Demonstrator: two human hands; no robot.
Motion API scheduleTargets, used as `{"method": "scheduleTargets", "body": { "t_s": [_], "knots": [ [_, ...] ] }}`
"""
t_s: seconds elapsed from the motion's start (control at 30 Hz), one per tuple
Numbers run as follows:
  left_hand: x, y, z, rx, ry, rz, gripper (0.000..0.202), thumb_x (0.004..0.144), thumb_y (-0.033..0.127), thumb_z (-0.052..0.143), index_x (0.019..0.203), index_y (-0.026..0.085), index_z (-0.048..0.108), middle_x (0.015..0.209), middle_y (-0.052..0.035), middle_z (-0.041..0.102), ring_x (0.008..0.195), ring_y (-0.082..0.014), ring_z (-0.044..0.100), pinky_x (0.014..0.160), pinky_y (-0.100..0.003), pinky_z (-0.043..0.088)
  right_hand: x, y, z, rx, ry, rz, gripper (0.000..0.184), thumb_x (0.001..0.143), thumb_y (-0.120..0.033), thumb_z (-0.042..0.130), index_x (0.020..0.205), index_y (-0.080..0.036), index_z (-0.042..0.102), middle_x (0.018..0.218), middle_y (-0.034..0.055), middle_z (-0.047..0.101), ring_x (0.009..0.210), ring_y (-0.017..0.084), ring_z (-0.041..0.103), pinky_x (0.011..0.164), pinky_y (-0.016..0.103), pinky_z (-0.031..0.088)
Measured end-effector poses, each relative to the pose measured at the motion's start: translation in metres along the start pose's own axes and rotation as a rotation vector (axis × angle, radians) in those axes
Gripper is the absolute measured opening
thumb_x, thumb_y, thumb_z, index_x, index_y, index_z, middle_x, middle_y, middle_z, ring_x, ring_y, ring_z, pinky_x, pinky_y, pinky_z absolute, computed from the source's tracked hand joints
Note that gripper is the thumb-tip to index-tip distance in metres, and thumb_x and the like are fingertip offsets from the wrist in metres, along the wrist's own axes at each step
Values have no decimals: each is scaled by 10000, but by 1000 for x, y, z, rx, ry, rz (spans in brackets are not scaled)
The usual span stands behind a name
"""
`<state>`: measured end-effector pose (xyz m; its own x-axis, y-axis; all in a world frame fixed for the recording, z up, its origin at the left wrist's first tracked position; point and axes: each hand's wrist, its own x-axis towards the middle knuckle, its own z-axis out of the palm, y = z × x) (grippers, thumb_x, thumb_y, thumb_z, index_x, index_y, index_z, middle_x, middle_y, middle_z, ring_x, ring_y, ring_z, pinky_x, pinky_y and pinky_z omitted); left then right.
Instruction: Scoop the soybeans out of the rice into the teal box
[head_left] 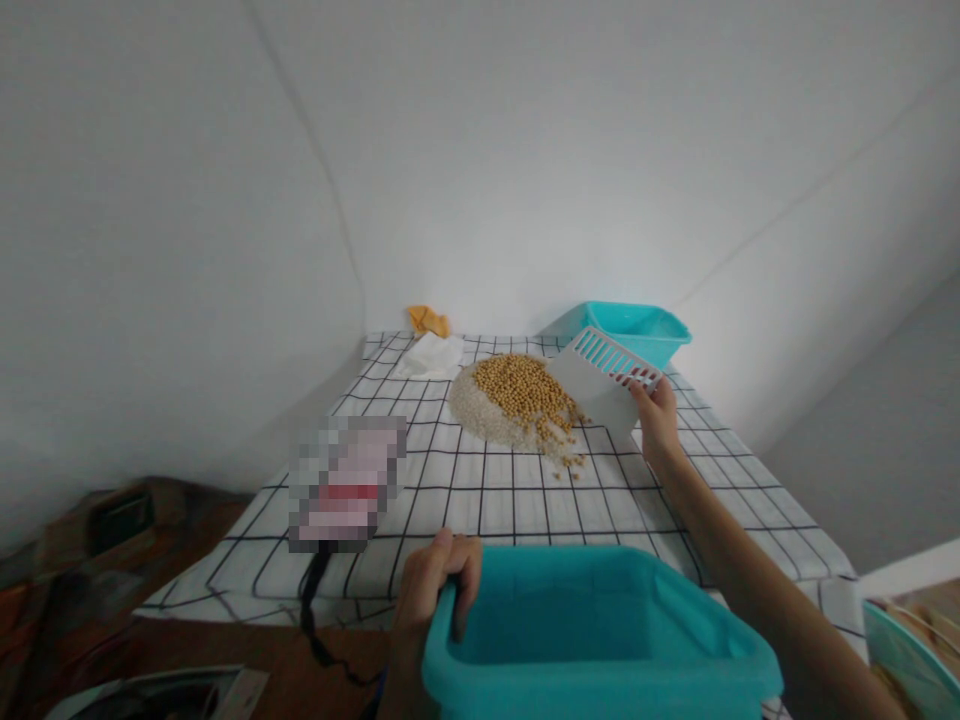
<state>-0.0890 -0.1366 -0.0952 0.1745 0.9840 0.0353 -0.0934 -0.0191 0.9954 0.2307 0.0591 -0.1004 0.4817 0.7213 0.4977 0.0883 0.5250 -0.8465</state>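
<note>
My left hand point(441, 580) grips the left rim of a turquoise plastic basin point(600, 675) at the table's front edge; no contents show inside it. Out to the right, my right hand point(657, 415) is closed on the slotted end of a flat light-grey plastic scraper point(600, 385). The scraper is tilted, its far edge beside a heap of yellow soybeans point(525, 385). These beans lie on and against a pile of pale grains point(480, 412), probably rice, with several beans scattered toward the front.
A second turquoise basin point(637, 330) stands at the back right by the wall. White tissue point(431, 355) and an orange cloth point(427, 320) lie at the back left. A blurred-out pinkish item point(349, 480) with a black strap point(311, 600) rests on the checked tablecloth point(480, 500).
</note>
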Motion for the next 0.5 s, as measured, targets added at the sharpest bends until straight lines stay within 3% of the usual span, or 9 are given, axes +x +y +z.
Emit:
{"method": "scheduleTargets", "body": {
  "t_s": [0.17,0.37,0.5],
  "knots": [
    [0,-4,0,-95,1,45,656,1010,555,264,433,281,407,459,-16,371,530,-225,401,668,-423,354,-3,-5,3,30,-9,1,325,757,-388,734,1027,-224,658,996,41,748,901,240,675,894,430,516],
    [0,1,-3,-118,-41,-34,666,991,613,312,430,283,452,478,-25,407,540,-231,412,641,-423,365,-4,-10,5,60,-29,31,321,738,-381,746,1010,-224,673,980,37,767,866,236,689,881,419,518],
    [1,1,-3,-104,-18,-17,688,982,630,288,404,287,432,452,-33,399,542,-232,414,636,-421,386,-3,-12,3,89,-35,40,309,729,-349,741,1005,-220,688,976,38,769,867,236,695,880,413,516]
  ]
}}
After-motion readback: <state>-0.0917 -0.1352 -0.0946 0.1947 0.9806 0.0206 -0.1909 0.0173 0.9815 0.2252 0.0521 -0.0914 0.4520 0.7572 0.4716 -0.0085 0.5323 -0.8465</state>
